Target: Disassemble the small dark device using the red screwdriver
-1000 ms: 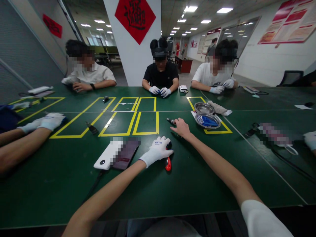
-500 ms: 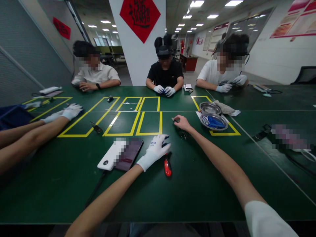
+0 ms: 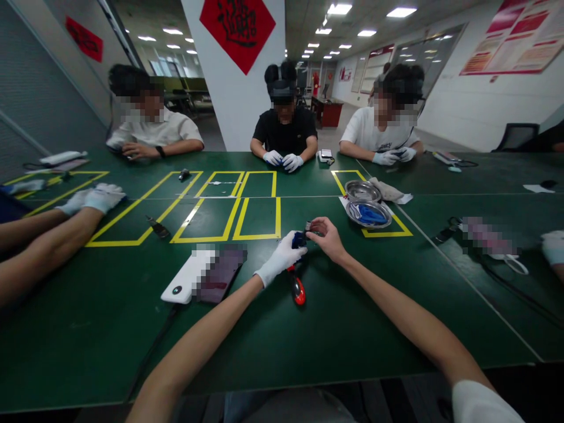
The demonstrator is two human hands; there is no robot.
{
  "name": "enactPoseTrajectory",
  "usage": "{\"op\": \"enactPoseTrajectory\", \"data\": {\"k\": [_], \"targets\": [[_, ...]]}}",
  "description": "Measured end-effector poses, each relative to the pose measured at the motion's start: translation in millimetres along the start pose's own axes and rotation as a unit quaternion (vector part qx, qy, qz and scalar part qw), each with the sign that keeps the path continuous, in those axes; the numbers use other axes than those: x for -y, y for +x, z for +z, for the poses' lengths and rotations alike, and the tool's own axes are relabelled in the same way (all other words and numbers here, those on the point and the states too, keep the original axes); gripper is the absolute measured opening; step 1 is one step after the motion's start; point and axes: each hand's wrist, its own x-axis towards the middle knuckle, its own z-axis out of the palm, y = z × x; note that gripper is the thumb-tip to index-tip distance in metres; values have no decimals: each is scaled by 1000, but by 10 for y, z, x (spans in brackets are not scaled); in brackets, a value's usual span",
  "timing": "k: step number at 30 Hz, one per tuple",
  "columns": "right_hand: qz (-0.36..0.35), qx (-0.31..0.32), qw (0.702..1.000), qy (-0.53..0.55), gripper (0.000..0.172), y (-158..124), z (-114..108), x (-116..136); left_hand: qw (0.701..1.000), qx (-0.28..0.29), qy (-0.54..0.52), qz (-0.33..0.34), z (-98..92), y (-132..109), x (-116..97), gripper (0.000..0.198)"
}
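Observation:
My left hand [image 3: 282, 258], in a white glove with blue-coated fingers, is closed with bent fingers beside my right hand; what its fingertips hold is hidden. My bare right hand [image 3: 326, 238] pinches a small metal part [image 3: 307, 225] between thumb and fingers, right at the left fingertips. I cannot tell whether the left fingers touch that part. Just below the left hand lies a tool with a red and black handle [image 3: 298, 291], its head partly covered by the glove.
A white power bank [image 3: 187, 276] and dark phone [image 3: 222, 273] lie left of my hands. Two metal bowls [image 3: 369, 213], one holding blue-and-white gloves, stand on the right. Yellow tape [image 3: 258, 237] marks the table. Several gloved co-workers sit around; one's arms [image 3: 53, 247] reach in from the left.
My left hand has moved up and right, its spread fingers curling in. My right hand has come to meet it with the small metal part. The view has swung slightly right.

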Motion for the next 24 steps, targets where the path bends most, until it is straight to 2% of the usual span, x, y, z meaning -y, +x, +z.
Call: {"op": "enactPoseTrajectory", "data": {"k": [4, 9, 14, 16, 21, 24], "targets": [[7, 21, 1000, -10, 41, -77, -9, 50, 1000, -7, -14, 15, 29, -15, -41, 48], [12, 35, 999, 0, 34, -116, -51, 26, 999, 19, -28, 24, 17, -38, -54, 54], [50, 100, 994, -15, 32, -145, -112, -13, 1000, 14, 16, 14, -14, -61, -53, 63], [50, 103, 992, -46, 32, -180, -101, -18, 1000, 6, 27, 6, -34, -80, -39, 67], [18, 49, 989, -139, 29, -270, -13, -52, 999, 31, 29, -4, -83, -138, -29, 56], [31, 69, 988, -134, 31, -190, -68, -97, 999, 34, 25, 1, -97, -113, -51, 47]]}}
